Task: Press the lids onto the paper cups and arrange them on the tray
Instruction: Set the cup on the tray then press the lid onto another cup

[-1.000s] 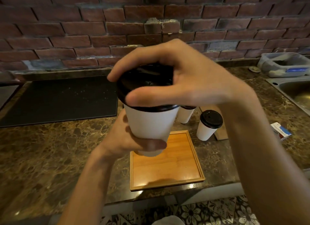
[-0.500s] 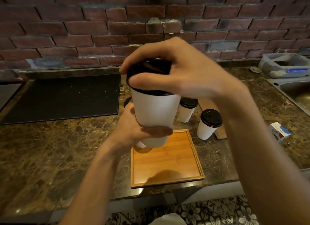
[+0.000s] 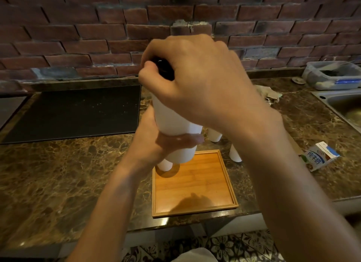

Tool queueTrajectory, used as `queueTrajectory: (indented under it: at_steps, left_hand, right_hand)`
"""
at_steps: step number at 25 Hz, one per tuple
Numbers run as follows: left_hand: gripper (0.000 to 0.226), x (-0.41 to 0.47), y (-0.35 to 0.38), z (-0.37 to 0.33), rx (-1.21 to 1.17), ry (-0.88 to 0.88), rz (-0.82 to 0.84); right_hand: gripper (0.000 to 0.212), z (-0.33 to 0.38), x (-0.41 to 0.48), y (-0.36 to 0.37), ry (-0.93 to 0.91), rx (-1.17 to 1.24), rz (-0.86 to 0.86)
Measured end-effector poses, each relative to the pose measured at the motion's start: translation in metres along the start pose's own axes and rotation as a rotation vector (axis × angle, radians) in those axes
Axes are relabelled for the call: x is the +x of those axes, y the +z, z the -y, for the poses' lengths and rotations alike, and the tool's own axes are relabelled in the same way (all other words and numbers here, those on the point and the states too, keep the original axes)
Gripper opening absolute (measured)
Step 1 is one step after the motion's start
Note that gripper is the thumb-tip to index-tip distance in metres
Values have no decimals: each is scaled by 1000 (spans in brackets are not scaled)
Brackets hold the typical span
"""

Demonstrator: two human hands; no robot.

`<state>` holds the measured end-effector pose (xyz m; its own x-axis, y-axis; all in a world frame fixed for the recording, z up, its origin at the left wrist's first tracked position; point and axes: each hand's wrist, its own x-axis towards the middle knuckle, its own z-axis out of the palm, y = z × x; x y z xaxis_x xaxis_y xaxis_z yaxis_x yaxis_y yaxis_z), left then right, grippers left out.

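I hold a white paper cup [image 3: 172,117] in the air above the far end of the wooden tray [image 3: 195,185]. My left hand [image 3: 156,142] grips the cup's lower part. My right hand [image 3: 195,80] is clamped over its black lid [image 3: 164,68], which is mostly hidden by my fingers. Another white cup [image 3: 165,165] stands at the tray's far left corner, half hidden behind my left hand. Two more white cups [image 3: 214,135] [image 3: 235,156] stand on the counter beyond the tray's right side, their tops hidden by my right arm.
A dark marble counter [image 3: 78,174] runs under everything, with a black cooktop [image 3: 74,111] at the left. A small milk carton [image 3: 318,156] lies at the right. A sink [image 3: 345,109] and a plastic container [image 3: 334,76] are at the far right. A brick wall stands behind.
My right hand has rolled further over the lid, now covering most of it. The cup has tilted and shifted slightly; my left hand keeps its grip on the lower part.
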<state>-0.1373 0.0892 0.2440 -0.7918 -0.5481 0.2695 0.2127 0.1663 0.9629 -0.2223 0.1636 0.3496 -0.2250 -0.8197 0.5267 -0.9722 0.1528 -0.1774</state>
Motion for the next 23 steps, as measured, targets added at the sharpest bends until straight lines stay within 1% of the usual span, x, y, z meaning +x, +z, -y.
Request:
queueTrajectory:
  at_steps: [1, 2, 4, 5, 6, 8, 10, 13, 15, 18, 19, 21, 23]
  left_hand:
    - [74, 0, -1, 0, 2, -15, 1]
    - [70, 0, -2, 1, -18, -16, 27]
    - [67, -1, -8, 1, -127, -19, 141]
    - [72, -3, -11, 1, -178, -29, 216]
    - [75, -4, -15, 0, -197, -37, 292]
    - [70, -6, -17, -2, -177, -26, 392]
    - [65, -7, -14, -4, -168, -10, 393]
    - [62, -7, -7, -5, -121, 32, 305]
    - [57, -8, -6, -6, -106, 42, 248]
    - [54, -8, -8, -8, -69, 48, 238]
    - [57, -9, -8, -8, -54, 46, 236]
    - [71, -8, -7, -8, -21, 29, 195]
    - [79, -9, -6, -7, -36, 17, 128]
  right_hand:
    - [33, -2, 1, -2, -20, 9, 16]
    - [32, -6, 1, -6, -78, 84, 62]
    - [26, -19, 3, -17, -260, 388, 246]
    - [22, -27, 3, -20, -350, 534, 337]
    - [22, -33, 4, -21, -409, 639, 398]
    - [28, -40, 6, -22, -443, 738, 452]
    - [28, -37, 7, -22, -413, 737, 445]
    - [22, -29, 2, -23, -286, 664, 374]
    - [26, -24, -1, -22, -227, 607, 297]
    - [32, -20, -4, -24, -223, 550, 264]
    - [34, -22, -5, -24, -233, 546, 248]
    - [46, -27, -11, -23, -220, 592, 161]
    - [63, -36, -22, -19, -125, 729, 39]
